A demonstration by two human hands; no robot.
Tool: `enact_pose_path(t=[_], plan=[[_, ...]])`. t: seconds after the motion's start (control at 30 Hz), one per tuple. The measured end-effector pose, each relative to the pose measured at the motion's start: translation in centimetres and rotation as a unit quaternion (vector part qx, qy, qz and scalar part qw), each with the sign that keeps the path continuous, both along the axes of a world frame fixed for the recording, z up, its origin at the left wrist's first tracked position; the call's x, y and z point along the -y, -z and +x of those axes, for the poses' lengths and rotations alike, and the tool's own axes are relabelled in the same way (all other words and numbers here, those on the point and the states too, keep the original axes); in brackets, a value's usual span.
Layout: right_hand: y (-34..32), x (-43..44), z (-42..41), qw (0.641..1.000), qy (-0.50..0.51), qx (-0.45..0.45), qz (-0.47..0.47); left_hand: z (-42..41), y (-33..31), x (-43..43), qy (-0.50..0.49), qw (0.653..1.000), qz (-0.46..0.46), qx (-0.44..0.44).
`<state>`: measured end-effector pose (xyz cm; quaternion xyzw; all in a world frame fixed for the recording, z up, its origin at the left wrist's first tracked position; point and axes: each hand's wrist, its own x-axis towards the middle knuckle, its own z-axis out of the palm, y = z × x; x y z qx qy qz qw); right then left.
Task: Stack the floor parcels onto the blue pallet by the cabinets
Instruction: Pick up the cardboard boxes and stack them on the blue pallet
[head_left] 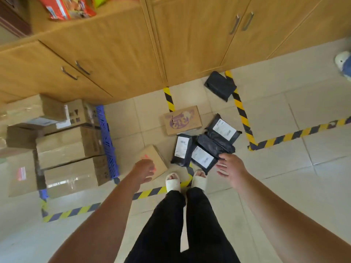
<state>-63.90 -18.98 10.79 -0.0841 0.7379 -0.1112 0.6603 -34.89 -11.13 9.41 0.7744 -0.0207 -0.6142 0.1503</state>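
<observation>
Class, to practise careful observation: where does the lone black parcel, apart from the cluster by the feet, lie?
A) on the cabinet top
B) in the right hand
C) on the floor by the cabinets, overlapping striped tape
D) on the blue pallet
C: the lone black parcel lies on the floor at the foot of the cabinets, one edge over the striped tape.

Shows cartons (68,149) stacked on a pallet (106,133) at left, against the cabinets (114,54) behind. Puts a small box (155,158) on the floor (284,168) right of the pallet, a flat box (183,120) behind it, and overlapping mailer bags (207,147) just right of both. Leaves a lone bag (220,85) farther back, by the cabinets.
</observation>
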Motion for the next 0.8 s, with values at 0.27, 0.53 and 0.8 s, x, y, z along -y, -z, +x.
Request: enact_pose_path(t=[0.27,0.53,0.8], plan=[[24.1,8.8,1.5,0.965,-0.228,-0.112,-0.061,-0.9,24.4,6.9,0.041,0.999,0.01,0.029],[42.1,15.2,5.8,0.968,-0.184,-0.131,-0.112,-2.0,41.7,13.9,-0.01,0.997,-0.056,0.052],[43.1,17.2,8.2,0.974,-0.157,-0.107,-0.121,-0.2,43.6,16.8,-0.051,0.994,-0.099,-0.023]])
